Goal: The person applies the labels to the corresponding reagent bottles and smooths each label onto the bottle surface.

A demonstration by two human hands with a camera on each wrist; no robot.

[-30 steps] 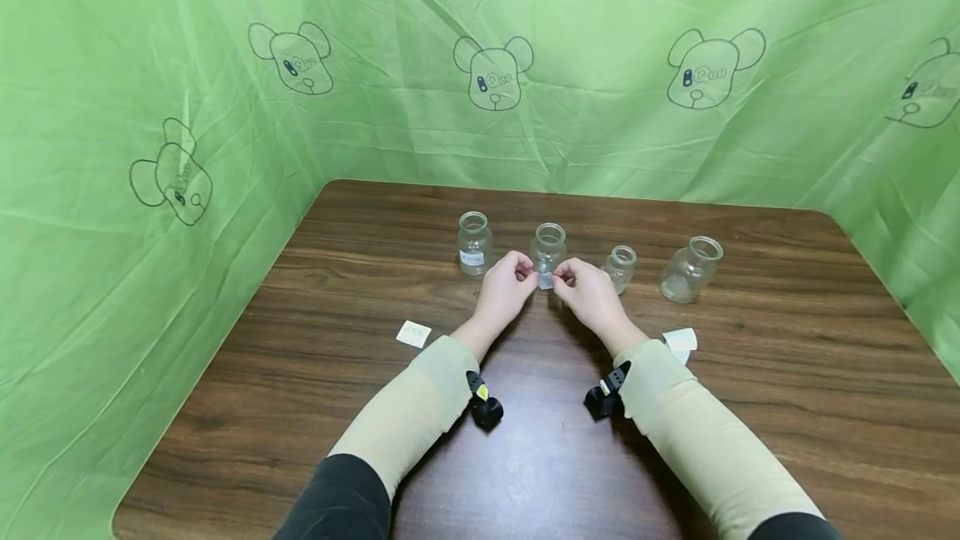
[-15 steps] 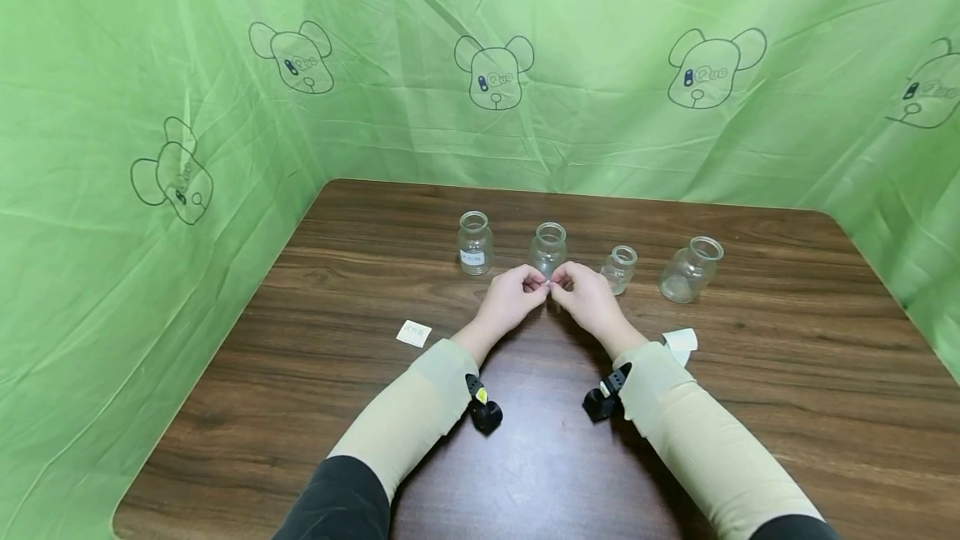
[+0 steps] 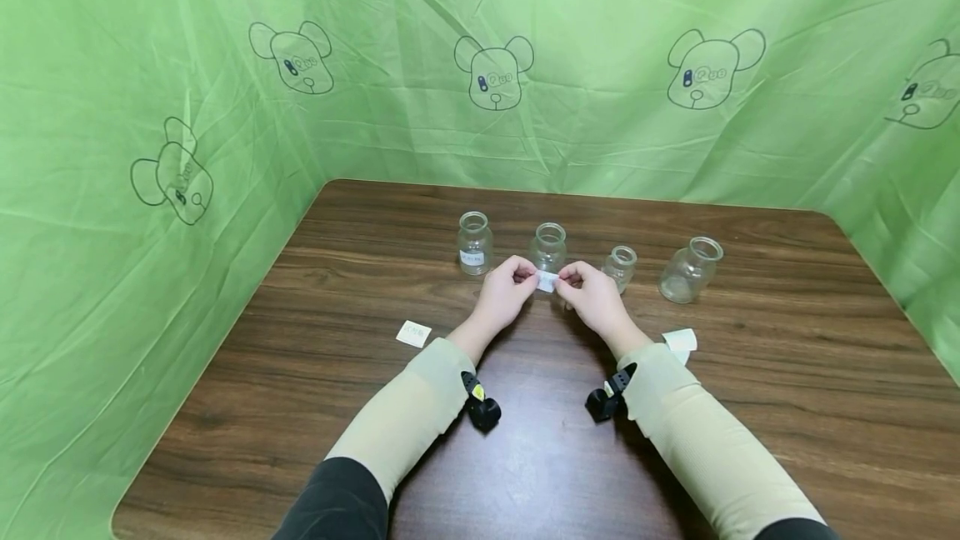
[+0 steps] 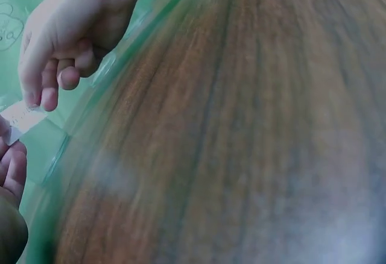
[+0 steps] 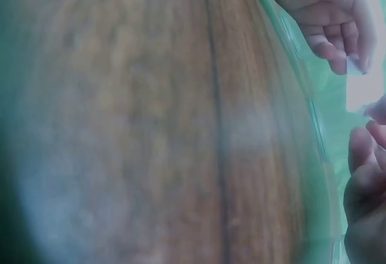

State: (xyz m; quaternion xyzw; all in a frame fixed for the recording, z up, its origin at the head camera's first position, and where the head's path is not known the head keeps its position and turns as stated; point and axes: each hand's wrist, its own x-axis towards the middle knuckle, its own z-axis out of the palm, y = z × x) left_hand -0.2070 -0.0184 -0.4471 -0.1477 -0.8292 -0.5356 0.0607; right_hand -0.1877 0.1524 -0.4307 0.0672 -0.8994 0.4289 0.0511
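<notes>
A small white paper label (image 3: 547, 282) with faint writing is stretched between both hands. My left hand (image 3: 502, 288) pinches its left end between thumb and fingertip, and my right hand (image 3: 592, 297) pinches the other end. Just behind the label stands a clear glass jar (image 3: 550, 245), its lower part overlapped by label and fingers in the head view. In the left wrist view the label (image 4: 23, 119) spans the gap between the two sets of fingertips. The right wrist view also has the label (image 5: 363, 90), bright and washed out, at its right edge.
To the left is a glass jar (image 3: 476, 233) bearing a white label. A smaller jar (image 3: 622, 267) and a wider jar (image 3: 688, 272) stand to the right. A written paper slip (image 3: 413, 334) lies at left, a curled white piece (image 3: 681, 340) beside the right sleeve.
The hands drew together and down toward me, hiding most of the label, then parted again so its face shows flat in front of the jar. The jars have stayed put.
</notes>
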